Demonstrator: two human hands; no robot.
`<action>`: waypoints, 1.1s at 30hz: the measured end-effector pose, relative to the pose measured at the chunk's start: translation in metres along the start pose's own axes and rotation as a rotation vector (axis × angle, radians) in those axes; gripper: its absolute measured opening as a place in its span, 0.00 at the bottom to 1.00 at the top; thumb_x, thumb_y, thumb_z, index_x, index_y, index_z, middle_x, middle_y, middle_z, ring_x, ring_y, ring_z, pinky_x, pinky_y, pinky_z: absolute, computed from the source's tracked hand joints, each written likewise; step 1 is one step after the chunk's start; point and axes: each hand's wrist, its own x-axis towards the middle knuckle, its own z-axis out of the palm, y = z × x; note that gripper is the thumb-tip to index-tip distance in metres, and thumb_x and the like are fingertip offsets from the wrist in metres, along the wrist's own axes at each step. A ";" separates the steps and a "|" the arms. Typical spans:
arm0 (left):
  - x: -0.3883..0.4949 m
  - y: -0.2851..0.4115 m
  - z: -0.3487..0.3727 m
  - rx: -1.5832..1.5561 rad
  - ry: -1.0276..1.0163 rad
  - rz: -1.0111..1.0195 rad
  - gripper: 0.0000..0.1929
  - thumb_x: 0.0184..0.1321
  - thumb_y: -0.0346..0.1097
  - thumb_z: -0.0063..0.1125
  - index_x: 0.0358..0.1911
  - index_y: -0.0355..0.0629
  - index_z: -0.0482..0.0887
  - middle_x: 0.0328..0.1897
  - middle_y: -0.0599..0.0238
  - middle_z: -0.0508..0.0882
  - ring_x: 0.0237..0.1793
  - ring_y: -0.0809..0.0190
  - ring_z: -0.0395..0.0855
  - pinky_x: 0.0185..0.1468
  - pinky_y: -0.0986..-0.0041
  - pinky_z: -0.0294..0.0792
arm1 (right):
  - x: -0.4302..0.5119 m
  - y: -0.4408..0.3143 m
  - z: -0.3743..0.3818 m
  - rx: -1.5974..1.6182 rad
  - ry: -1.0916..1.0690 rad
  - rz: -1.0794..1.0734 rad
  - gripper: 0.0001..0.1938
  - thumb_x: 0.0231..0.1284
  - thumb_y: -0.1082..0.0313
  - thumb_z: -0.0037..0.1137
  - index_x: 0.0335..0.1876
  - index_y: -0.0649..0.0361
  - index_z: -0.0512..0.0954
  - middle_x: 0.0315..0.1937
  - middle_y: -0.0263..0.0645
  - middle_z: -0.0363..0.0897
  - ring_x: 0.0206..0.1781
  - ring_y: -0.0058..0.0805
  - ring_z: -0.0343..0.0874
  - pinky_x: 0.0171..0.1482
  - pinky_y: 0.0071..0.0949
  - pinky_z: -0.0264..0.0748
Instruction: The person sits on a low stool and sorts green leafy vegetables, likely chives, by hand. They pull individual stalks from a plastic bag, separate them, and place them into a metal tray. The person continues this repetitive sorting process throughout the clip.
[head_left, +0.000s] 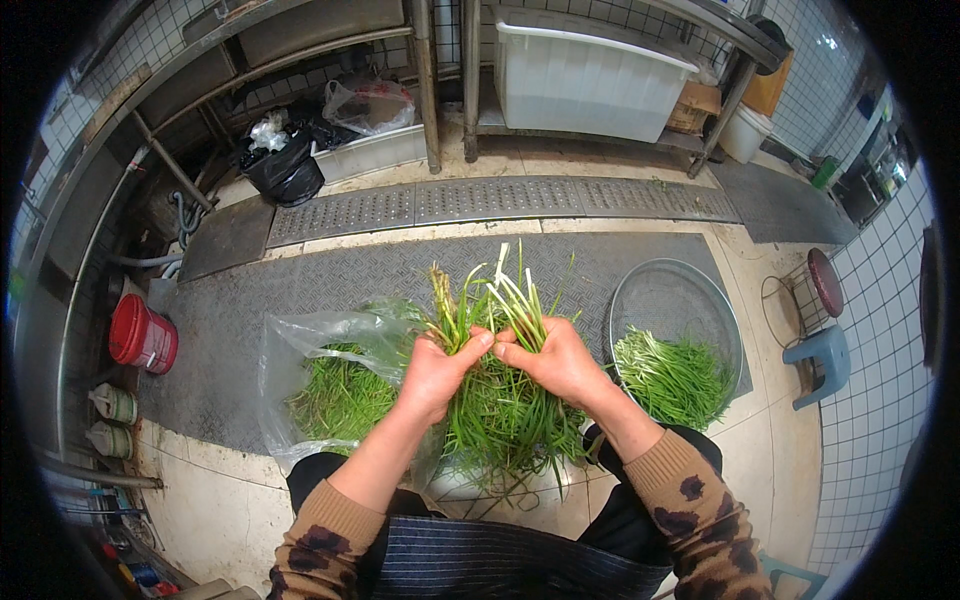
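Note:
My left hand (440, 369) grips a bunch of green stalks with brownish, untrimmed ends (444, 300), which look like garlic chives. In my right hand (559, 358) is a bunch with pale, clean white ends (521, 296). Both thumbs nearly meet between the bunches. Long green leaves (502, 420) hang and lie in a loose heap beneath the hands. To the left, a clear plastic bag (300, 337) lies open around more greens (341, 397). A round mesh sieve (660, 292) on the right holds a pile of stalks with white ends (671, 375).
A grey textured mat (225, 360) covers the tiled floor. A red bucket (142, 334) stands at left, a blue plastic stool (821, 364) at right. Beyond a metal drain grate (495, 201) are a black bin bag (281, 169) and a large white plastic tub (589, 82) on a low shelf.

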 end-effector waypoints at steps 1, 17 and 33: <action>0.002 -0.002 0.000 0.027 0.032 0.009 0.08 0.57 0.32 0.65 0.37 0.37 0.83 0.33 0.69 0.83 0.32 0.72 0.78 0.36 0.78 0.71 | -0.002 -0.006 -0.001 0.032 -0.020 0.053 0.08 0.56 0.66 0.63 0.34 0.62 0.78 0.25 0.29 0.78 0.30 0.15 0.72 0.34 0.21 0.71; 0.046 -0.046 -0.031 0.186 0.241 0.121 0.08 0.54 0.30 0.63 0.36 0.39 0.82 0.30 0.71 0.82 0.27 0.72 0.76 0.34 0.74 0.71 | -0.015 -0.032 -0.012 0.613 -0.199 0.253 0.08 0.61 0.67 0.60 0.38 0.61 0.75 0.26 0.28 0.73 0.16 0.08 0.56 0.18 0.12 0.50; 0.005 0.007 -0.007 -0.156 -0.151 -0.104 0.11 0.55 0.32 0.68 0.39 0.37 0.83 0.32 0.65 0.84 0.29 0.70 0.78 0.33 0.80 0.69 | -0.012 -0.023 0.001 0.359 -0.098 0.268 0.09 0.66 0.63 0.53 0.36 0.61 0.77 0.20 0.26 0.71 0.16 0.09 0.59 0.17 0.16 0.52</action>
